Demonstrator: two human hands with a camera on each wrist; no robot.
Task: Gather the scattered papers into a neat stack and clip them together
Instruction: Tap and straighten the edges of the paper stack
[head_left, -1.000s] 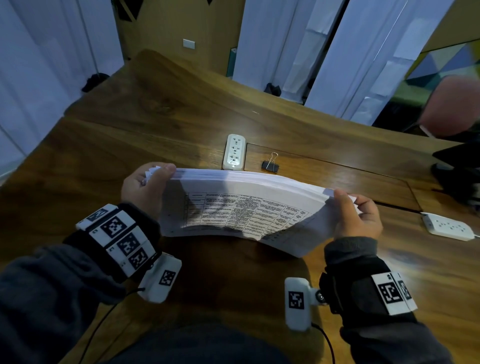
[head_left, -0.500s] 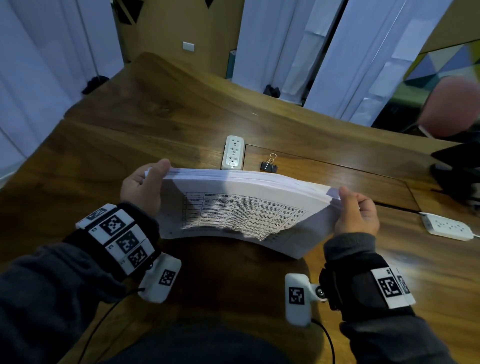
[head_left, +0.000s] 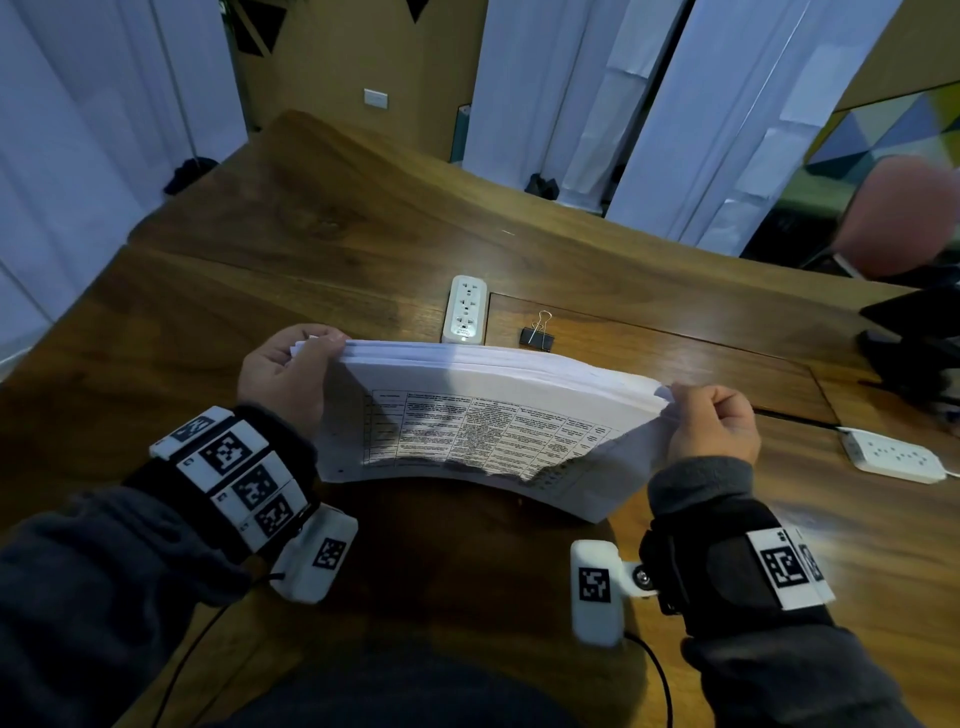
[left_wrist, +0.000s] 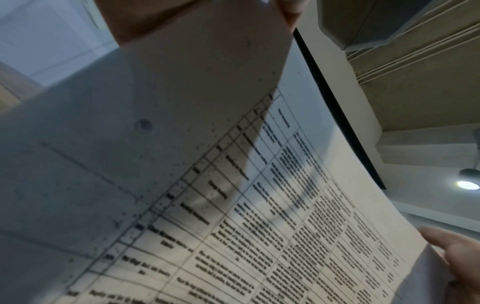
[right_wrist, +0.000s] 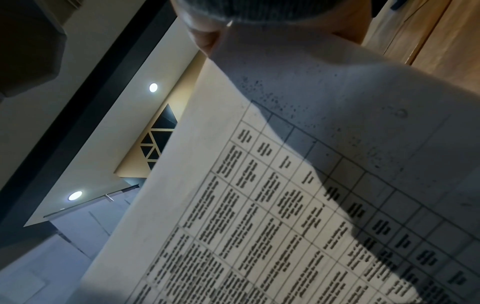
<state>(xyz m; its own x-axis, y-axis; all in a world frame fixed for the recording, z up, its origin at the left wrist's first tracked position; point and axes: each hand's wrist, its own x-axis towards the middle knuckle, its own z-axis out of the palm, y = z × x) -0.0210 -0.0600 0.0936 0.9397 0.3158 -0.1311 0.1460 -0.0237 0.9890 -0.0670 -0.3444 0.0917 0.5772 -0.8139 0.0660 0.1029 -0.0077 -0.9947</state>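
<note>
A thick stack of white papers with a printed table on its near face stands on its long edge on the wooden table. My left hand grips the stack's left end and my right hand grips its right end, thumbs on the near face. The printed sheet fills the left wrist view, and the same sheet fills the right wrist view. A black binder clip with wire handles lies on the table just behind the stack.
A white power strip lies behind the stack, left of the clip. A second white power strip sits at the right. Dark objects and a pink blurred shape occupy the far right edge.
The stack has shifted slightly and its sheets look more even at the top edge; both hands keep their grip at the ends.
</note>
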